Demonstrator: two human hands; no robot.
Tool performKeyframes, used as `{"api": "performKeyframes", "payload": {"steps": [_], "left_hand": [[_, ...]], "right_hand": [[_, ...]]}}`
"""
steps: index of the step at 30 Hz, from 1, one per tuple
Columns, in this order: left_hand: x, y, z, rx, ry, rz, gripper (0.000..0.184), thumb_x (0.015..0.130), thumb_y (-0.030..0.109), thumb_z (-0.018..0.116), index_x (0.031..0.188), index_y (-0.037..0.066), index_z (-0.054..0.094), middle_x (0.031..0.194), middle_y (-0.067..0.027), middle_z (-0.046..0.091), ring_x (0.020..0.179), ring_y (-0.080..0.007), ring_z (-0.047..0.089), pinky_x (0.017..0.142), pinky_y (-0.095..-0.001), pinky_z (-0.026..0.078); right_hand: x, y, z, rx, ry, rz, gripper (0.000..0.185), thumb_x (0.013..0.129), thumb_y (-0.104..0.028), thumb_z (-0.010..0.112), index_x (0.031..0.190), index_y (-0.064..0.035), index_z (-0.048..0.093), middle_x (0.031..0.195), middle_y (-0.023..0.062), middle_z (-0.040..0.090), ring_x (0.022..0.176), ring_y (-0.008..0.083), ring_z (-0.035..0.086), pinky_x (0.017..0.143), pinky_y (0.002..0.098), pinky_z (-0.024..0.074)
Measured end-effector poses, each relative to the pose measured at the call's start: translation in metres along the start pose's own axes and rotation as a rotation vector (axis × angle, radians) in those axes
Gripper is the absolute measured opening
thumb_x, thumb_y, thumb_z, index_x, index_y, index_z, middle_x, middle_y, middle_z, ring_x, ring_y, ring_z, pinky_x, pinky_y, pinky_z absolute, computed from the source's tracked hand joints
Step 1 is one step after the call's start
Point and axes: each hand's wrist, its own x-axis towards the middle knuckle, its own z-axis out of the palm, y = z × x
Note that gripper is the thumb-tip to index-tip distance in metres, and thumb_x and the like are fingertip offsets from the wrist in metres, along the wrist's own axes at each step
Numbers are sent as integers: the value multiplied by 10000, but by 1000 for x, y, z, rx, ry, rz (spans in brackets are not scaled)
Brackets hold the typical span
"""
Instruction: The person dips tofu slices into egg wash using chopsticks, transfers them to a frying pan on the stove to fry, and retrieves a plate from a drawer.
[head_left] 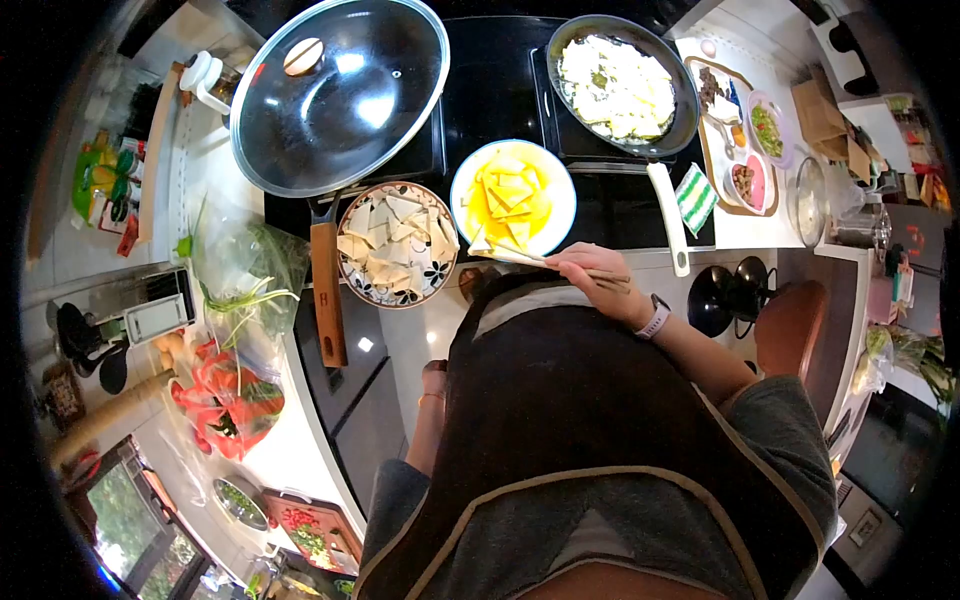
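Judging by what lies here, the work looks midway: several slices [508,190] sit coated in the yellow bowl [567,190], plenty lie dry on the patterned plate [437,277], and pale food [615,88] covers most of the frying pan [686,115]. My right hand [600,283] grips chopsticks [532,259] at the bowl's near rim, perhaps pinching a slice; my left [433,378] hangs low, grip impossible to tell. Plate and bowl crowd the hob's [488,95] front edge; I see open room beyond the bowl, between wok lid [350,120] and pan
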Motion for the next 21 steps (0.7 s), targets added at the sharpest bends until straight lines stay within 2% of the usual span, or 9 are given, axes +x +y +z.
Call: {"api": "performKeyframes", "payload": {"steps": [5, 7, 8, 9, 11, 12, 17, 19, 21], "left_hand": [[-14, 38, -26, 218, -43, 146, 155, 777, 108, 563, 855, 11, 655, 854, -120, 652, 763, -261, 606, 679, -366, 490], [-19, 51, -32, 283, -58, 183, 177, 790, 100, 532, 881, 11, 654, 871, -133, 651, 780, -289, 612, 690, -382, 496], [-23, 57, -35, 302, -59, 198, 189, 796, 95, 516, 894, 11, 654, 879, -140, 650, 789, -303, 616, 696, -389, 499], [-21, 55, -33, 306, -69, 194, 187, 792, 95, 519, 892, 15, 655, 875, -137, 650, 783, -301, 615, 693, -388, 499], [-21, 49, -31, 278, -77, 167, 183, 786, 95, 524, 888, 23, 657, 867, -131, 649, 772, -297, 613, 688, -385, 498], [-20, 46, -30, 275, -80, 154, 181, 782, 95, 526, 886, 26, 657, 863, -128, 649, 766, -295, 612, 686, -384, 497], [-21, 40, -26, 246, -80, 68, 173, 766, 94, 539, 877, 46, 662, 842, -113, 648, 738, -284, 607, 673, -377, 494], [-22, 37, -26, 114, -59, 33, 165, 762, 109, 548, 862, 47, 663, 831, -112, 647, 739, -287, 607, 674, -378, 494], [-23, 39, -27, -19, -36, -1, 159, 758, 125, 557, 846, 47, 664, 819, -111, 646, 741, -290, 607, 675, -378, 493]], "right_hand": [[-3, 10, 4, 51, 146, 35, 262, 941, -193, 488, 955, 16, 646, 828, 86, 660, 687, 155, 624, 663, 257, 519], [-3, 12, 5, 620, 366, 420, 343, 957, -256, 457, 964, 43, 624, 807, 105, 656, 688, 158, 629, 656, 274, 535], [-2, 11, 1, 628, 416, 537, 397, 962, -300, 441, 985, 57, 612, 807, 125, 650, 673, 159, 628, 661, 291, 541], [-2, 13, -3, 628, 416, 537, 397, 962, -300, 441, 985, 57, 612, 807, 125, 650, 673, 159, 628, 661, 291, 541], [-3, 16, -8, 767, 519, 712, 387, 963, -294, 438, 1004, 52, 608, 801, 130, 649, 656, 155, 626, 689, 287, 542], [-3, 16, -7, 697, 505, 740, 389, 967, -296, 430, 995, 46, 611, 823, 124, 650, 687, 153, 627, 701, 271, 540], [-6, 6, 16, 644, 382, 577, 357, 975, -255, 423, 1033, 40, 613, 885, 117, 649, 751, 146, 627, 707, 255, 536], [-9, -3, 25, 504, 335, 418, 320, 962, -219, 462, 1048, 48, 615, 887, 114, 651, 743, 148, 627, 724, 243, 531], [-10, -4, 24, 465, 339, 380, 281, 946, -190, 499, 1054, 38, 623, 895, 109, 658, 736, 150, 623, 687, 242, 515]]}}
